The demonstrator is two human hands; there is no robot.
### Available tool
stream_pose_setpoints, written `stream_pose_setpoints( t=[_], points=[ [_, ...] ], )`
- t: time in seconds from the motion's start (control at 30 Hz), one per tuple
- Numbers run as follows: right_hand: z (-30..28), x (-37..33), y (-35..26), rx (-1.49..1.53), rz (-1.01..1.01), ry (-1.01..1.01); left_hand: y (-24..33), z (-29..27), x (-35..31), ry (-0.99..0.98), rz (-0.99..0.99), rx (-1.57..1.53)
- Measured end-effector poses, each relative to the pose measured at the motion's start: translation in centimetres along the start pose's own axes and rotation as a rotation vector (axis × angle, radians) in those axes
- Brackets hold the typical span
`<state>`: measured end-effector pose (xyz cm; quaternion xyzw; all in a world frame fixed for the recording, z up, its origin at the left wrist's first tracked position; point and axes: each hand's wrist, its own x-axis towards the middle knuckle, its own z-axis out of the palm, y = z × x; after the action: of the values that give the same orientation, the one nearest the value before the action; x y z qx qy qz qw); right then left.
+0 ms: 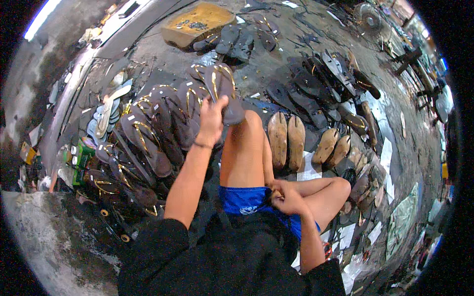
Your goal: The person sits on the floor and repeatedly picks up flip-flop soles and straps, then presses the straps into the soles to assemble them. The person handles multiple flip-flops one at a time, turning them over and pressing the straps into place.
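Observation:
Just past my left knee, my left hand [211, 123] is closed round the heel end of a dark brown flip-flop [232, 111] with gold-trimmed straps. Its toe end points away from me. More gold-strapped flip-flops [143, 138] lie crowded on the ground to the left of that hand, several overlapping. Over my lap, at the blue shorts [244, 200], my right hand [290, 198] has its fingers curled in. Something small and dark shows by those fingers, too hidden to name.
Wooden shoe lasts [278, 140] stand in pairs ahead of my right leg. Dark soles [306, 93] are heaped beyond them. A wooden block [197, 24] bearing small dark pieces sits at the back. A fan [368, 18] stands far right; paper sheets [386, 160] litter the right side.

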<state>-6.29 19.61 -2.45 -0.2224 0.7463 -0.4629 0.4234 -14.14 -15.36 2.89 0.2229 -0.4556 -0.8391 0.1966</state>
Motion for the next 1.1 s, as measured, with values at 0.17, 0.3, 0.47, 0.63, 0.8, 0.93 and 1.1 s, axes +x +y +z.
stream_pose_setpoints(
  t=[0.17, 0.3, 0.47, 0.63, 0.8, 0.93, 1.1],
  points=[
    [1.8, -3.5, -1.7, -0.345, 0.082, 0.051, 2.2, -3.6, 10.8, 0.095, 0.004, 0.026],
    [2.2, -3.2, -1.7, -0.441, 0.019, 0.099, -1.6, -8.1, 15.0, 0.406, 0.314, 0.506],
    [2.4, -4.3, 0.8, -0.467, 0.144, 0.261, -6.4, -1.6, 10.8, -0.039, 0.159, 0.607],
    [0.0, -4.2, -1.3, -0.311, 0.103, 0.293, -8.4, 5.0, 10.5, -0.415, 0.231, 0.929],
    [-0.6, -2.8, -1.3, -0.131, 0.098, 0.150, -12.4, 10.9, 13.6, -0.580, 0.074, 1.059],
    [-3.6, -1.1, -0.6, 0.049, 0.182, -0.318, -16.4, 10.1, 18.7, -0.481, -0.077, 1.186],
    [-6.4, -1.7, 3.5, 0.305, 0.091, -0.368, -17.8, 11.4, 20.4, -0.296, -0.086, 1.543]
  ],
)
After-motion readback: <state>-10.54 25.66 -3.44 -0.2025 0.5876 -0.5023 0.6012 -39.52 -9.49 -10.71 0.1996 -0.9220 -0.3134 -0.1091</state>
